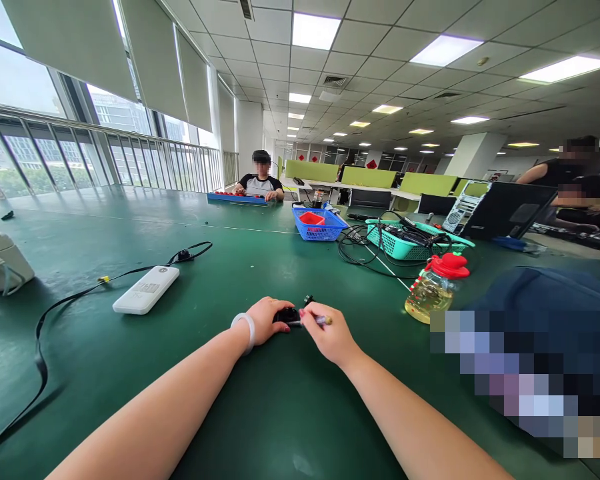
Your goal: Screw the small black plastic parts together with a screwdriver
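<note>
My left hand (265, 321), with a pale band at the wrist, is closed around a small black object (287, 315) on the green table. Its fingers cover part of the object, and I cannot make out its kind. My right hand (330, 331) grips what looks like a small screwdriver (324, 321) with a yellowish handle end. The tool lies nearly level, and its thin shaft points left to the black object; whether the tip touches is unclear. Just beyond my right fingertips sits a tiny black part (309, 300).
A white power bank (147, 290) and a black strap (41, 360) lie left. A drink bottle (433, 293), blue basket (320, 230), cable-filled teal basket (405, 248) and dark fabric (545, 300) stand right. Across the green table (250, 260) a person (261, 180) sits by a blue tray (243, 199).
</note>
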Available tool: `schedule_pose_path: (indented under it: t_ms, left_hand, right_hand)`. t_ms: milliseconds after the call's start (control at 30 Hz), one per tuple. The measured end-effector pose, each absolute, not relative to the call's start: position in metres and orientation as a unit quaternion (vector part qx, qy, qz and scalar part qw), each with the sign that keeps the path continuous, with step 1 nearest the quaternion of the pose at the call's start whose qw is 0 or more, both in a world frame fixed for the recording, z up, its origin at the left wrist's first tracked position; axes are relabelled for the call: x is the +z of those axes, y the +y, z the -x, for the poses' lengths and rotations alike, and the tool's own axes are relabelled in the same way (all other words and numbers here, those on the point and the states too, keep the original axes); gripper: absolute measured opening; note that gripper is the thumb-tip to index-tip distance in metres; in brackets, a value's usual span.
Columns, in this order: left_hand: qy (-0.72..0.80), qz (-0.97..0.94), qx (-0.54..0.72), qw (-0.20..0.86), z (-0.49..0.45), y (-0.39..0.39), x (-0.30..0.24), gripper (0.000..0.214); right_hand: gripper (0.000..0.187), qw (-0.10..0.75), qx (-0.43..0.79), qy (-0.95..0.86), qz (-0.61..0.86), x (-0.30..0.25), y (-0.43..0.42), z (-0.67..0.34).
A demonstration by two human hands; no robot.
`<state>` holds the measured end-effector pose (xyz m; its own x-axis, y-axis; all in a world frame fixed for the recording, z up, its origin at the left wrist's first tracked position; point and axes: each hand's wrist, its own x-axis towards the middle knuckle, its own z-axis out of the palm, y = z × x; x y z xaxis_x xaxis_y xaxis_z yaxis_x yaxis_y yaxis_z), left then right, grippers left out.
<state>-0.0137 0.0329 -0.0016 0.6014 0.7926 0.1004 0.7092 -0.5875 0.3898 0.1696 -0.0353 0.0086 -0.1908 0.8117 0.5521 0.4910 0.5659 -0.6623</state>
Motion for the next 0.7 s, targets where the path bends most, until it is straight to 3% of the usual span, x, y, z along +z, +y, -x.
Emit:
schedule_pose_path:
  t_ms: [100, 267, 367, 600, 700]
  left_hand:
    - [0.42, -0.884, 0.133, 0.155, 0.014, 0.034, -0.003, 0.051]
    - [0.429, -0.88, 0.139, 0.15, 0.014, 0.032, -0.003, 0.05]
    - [0.429, -0.879, 0.148, 0.147, 0.014, 0.03, -0.002, 0.048]
    - [0.411, -0.879, 0.191, 0.147, 0.014, 0.026, -0.001, 0.04]
    - [0.399, -0.874, 0.239, 0.137, 0.014, 0.024, 0.0, 0.039]
  right_hand:
    - [0.03, 0.448, 0.178, -0.775, 0.408, 0.008, -0.036, -0.167]
    - [0.038, 0.534, 0.149, -0.703, 0.445, 0.012, -0.036, -0.174]
    - [0.038, 0.536, 0.153, -0.682, 0.474, 0.012, -0.032, -0.178]
    - [0.039, 0.528, 0.222, -0.655, 0.493, 0.003, -0.022, -0.179]
    - [0.041, 0.564, 0.284, -0.607, 0.483, 0.003, -0.019, -0.182]
